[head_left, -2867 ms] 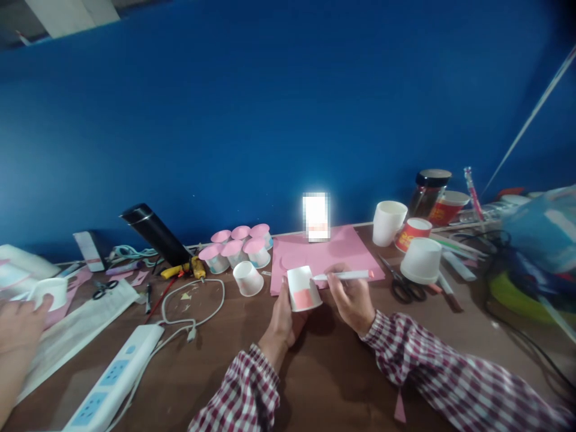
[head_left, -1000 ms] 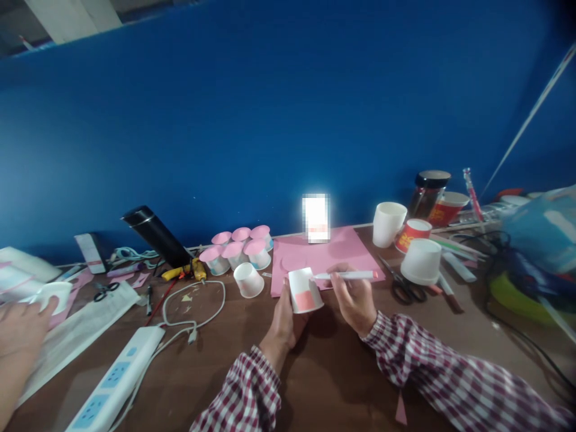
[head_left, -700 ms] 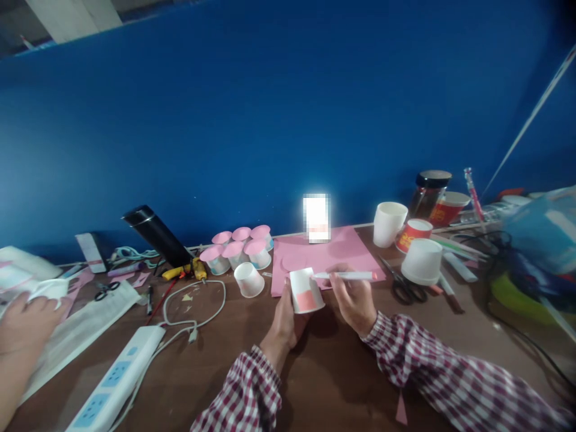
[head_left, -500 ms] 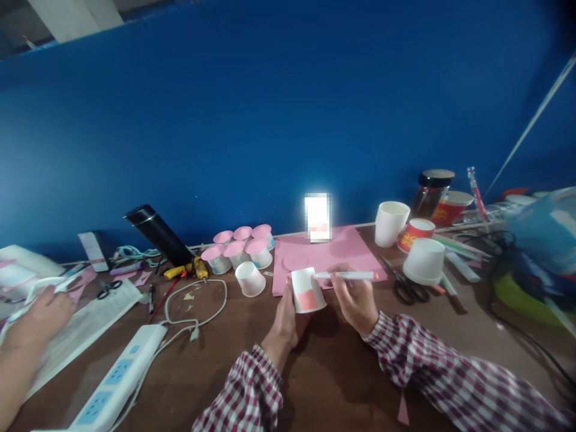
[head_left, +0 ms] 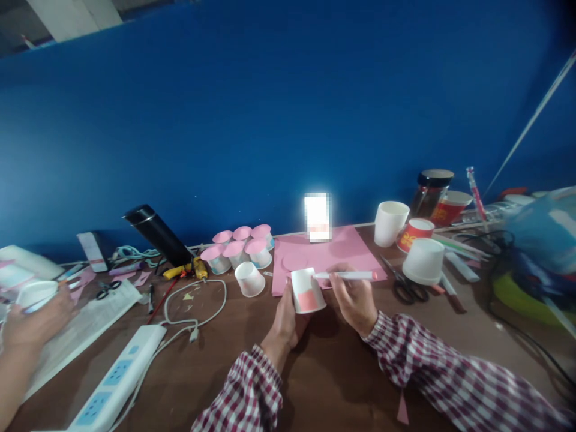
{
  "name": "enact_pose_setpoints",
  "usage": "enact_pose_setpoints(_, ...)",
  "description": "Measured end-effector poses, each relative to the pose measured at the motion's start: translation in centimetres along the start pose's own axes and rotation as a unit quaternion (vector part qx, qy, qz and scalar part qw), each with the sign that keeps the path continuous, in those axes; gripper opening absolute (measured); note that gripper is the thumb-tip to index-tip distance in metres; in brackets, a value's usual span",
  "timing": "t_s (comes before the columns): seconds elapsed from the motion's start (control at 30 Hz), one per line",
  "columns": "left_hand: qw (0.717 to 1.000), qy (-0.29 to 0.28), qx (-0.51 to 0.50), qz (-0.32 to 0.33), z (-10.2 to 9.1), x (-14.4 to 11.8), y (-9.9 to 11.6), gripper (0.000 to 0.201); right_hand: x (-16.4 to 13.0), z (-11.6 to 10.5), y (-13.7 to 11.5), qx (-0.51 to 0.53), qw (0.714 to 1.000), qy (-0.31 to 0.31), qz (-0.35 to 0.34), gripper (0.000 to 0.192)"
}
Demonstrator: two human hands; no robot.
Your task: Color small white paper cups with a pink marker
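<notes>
A person in a red-and-white checked shirt is working at a cluttered brown table (head_left: 315,372) set against a deep blue wall (head_left: 270,120). The left hand (head_left: 283,324) is wrapping its fingers round a small white paper cup (head_left: 308,290), holding it upside down and tilted just above the table's middle, at the near edge of a pink paper sheet (head_left: 326,255); a pink-orange patch is showing on the cup's near side. The right hand (head_left: 355,300) is pinching a white marker (head_left: 345,276) with an orange-red end, holding it level with its tip touching the cup's upper edge. Behind and to the left, a cluster of pink-topped cups (head_left: 238,249) is standing near the wall, with one plain white cup (head_left: 249,279) lying tilted just in front of them. A bright phone screen (head_left: 317,217) is standing at the far edge of the pink sheet. To the right, an upturned white cup (head_left: 423,261) is sitting beside black scissors (head_left: 402,282), with an upright white cup (head_left: 390,223), a red printed cup (head_left: 413,234) and a dark-lidded jar (head_left: 429,192) behind them. A white power strip (head_left: 112,378) is lying at lower left, a white cable (head_left: 193,306) looping beside it, and a black flask (head_left: 155,234) is leaning near the wall. At the far left edge, another person's hand (head_left: 31,324) is holding a white cup (head_left: 33,294).
</notes>
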State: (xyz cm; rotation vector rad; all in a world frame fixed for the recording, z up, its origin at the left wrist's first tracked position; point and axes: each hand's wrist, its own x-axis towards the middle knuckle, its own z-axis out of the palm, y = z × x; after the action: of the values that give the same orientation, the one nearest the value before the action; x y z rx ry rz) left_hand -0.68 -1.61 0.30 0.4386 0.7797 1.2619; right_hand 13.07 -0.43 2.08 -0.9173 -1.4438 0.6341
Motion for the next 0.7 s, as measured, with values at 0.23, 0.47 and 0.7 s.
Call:
enact_pose_setpoints(0.23,1.0,-0.027,-0.002,-0.002,-0.15,0.07,-0.11,0.054,-0.1,-0.1,0.14,-0.002,1.0,-0.005,-0.002,0.016)
enact_pose_setpoints(0.47,1.0,-0.023,-0.005,-0.003,-0.31,0.27,-0.15,0.053,-0.11,0.01,0.0,-0.012,1.0,-0.007,0.0,0.017)
enact_pose_setpoints(0.7,0.999,-0.038,-0.005,0.008,-0.09,0.16,-0.03,0.053,-0.25,-0.06,-0.01,-0.001,1.0,-0.009,-0.001,0.017)
